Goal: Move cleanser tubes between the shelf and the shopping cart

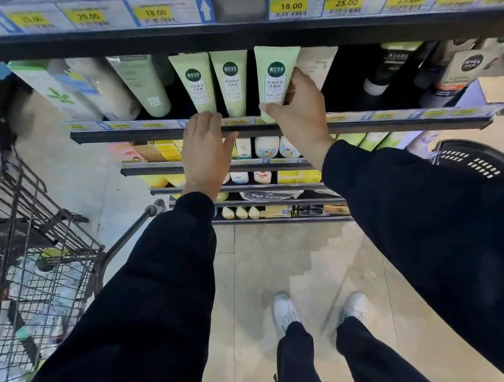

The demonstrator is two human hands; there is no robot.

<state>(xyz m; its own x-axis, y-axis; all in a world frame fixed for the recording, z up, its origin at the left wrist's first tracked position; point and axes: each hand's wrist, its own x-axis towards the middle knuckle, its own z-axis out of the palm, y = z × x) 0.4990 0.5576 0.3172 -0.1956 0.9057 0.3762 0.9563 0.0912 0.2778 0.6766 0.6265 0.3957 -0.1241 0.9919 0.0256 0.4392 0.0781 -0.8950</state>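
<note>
Three pale green cleanser tubes stand side by side on the shelf (150,133) in front of me. My right hand (294,112) is closed around the lower half of the right tube (275,69), thumb on its front. The middle tube (232,82) and the left tube (193,81) stand upright and free. My left hand (205,152) rests on the shelf's front rail just below the left tube, fingers curled over the edge, holding nothing. The wire shopping cart (25,257) is at my left with several packets inside.
Other tubes and boxes fill the same shelf to both sides, with a Nivea box (467,67) at right. An upper shelf edge with yellow price tags (291,5) overhangs. A black plastic basket (482,163) sits at lower right. My feet stand on tiled floor.
</note>
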